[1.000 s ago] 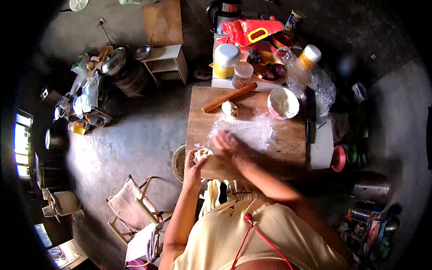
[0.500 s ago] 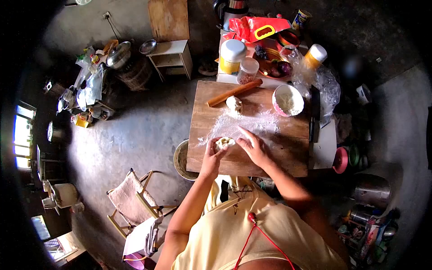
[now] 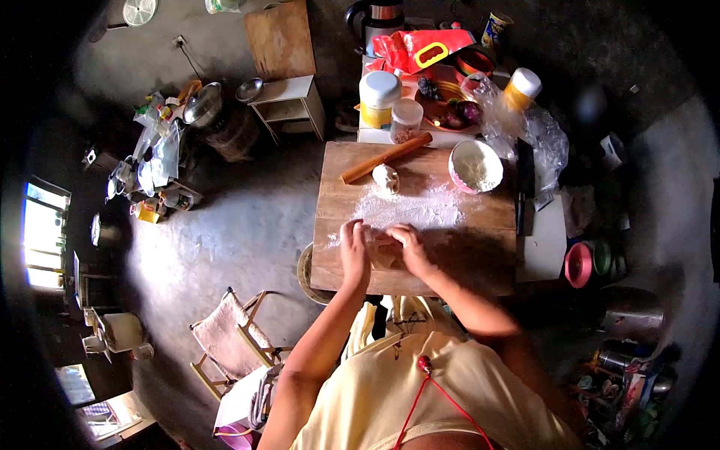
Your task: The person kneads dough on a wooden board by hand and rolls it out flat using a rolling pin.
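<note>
My left hand (image 3: 355, 253) and right hand (image 3: 411, 250) are facing each other over the near part of the wooden board (image 3: 480, 247), fingers curling inward. A pale brown shape (image 3: 385, 256) is showing in shadow between them; I cannot tell whether either hand is gripping it, or how far the thumbs are parting from the fingers. White flour (image 3: 409, 208) is spreading just beyond, from 12 to 1 o'clock. At 12, a dough lump (image 3: 385, 179) is sitting between the flour and the slanting rolling pin (image 3: 386, 158), standing in the way of a straight reach to it. A bowl (image 3: 475, 166) is standing between 1 and 2, holding something whitish. A dark long-handled tool (image 3: 523, 180) is lying at 2, along the board's edge, near a crumpled clear bag (image 3: 546, 142).

Farther out at 12, a clear jar (image 3: 406, 120) and a white-lidded jar (image 3: 379, 97) are standing. At 1, a plate (image 3: 444, 96) is holding dark purple produce. A red bag (image 3: 394, 49) with a yellow handle is lying behind. A folding chair (image 3: 231, 337) is standing at 8. The white-lidded jar is carrying a yellow label, and a blue-and-yellow can (image 3: 496, 30) is showing print; both are too small to read.
</note>
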Available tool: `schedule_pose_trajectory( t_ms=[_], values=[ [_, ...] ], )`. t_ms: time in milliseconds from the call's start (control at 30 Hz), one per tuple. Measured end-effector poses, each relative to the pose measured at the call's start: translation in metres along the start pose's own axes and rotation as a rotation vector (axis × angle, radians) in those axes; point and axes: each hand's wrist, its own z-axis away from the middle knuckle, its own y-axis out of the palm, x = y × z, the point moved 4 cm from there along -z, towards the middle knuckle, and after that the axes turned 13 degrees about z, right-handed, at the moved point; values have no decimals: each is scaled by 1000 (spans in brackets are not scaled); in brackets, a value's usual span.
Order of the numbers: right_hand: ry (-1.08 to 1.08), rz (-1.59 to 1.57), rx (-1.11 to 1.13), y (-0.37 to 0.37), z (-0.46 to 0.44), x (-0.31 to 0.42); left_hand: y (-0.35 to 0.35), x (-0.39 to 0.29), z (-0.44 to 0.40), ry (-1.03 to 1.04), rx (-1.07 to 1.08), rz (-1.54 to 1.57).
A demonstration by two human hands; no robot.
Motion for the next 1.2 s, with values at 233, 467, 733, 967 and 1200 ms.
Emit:
schedule_pose_trajectory(
  t_ms=[233,467,733,967,1200],
  values=[
    [-4,322,210,-50,50,14,57,-28,2,429,28,-987],
    [-132,505,-70,-14,13,10,68,-32,-29,571,-16,-1122],
    [343,327,255,1,-29,-13,36,-16,-62,164,166,-25],
    [-382,252,-120,20,41,-24,39,5,-30,217,319,-466],
    [-40,-160,-69,-31,43,22,45,-15,11,571,335,-1187]
  ],
)
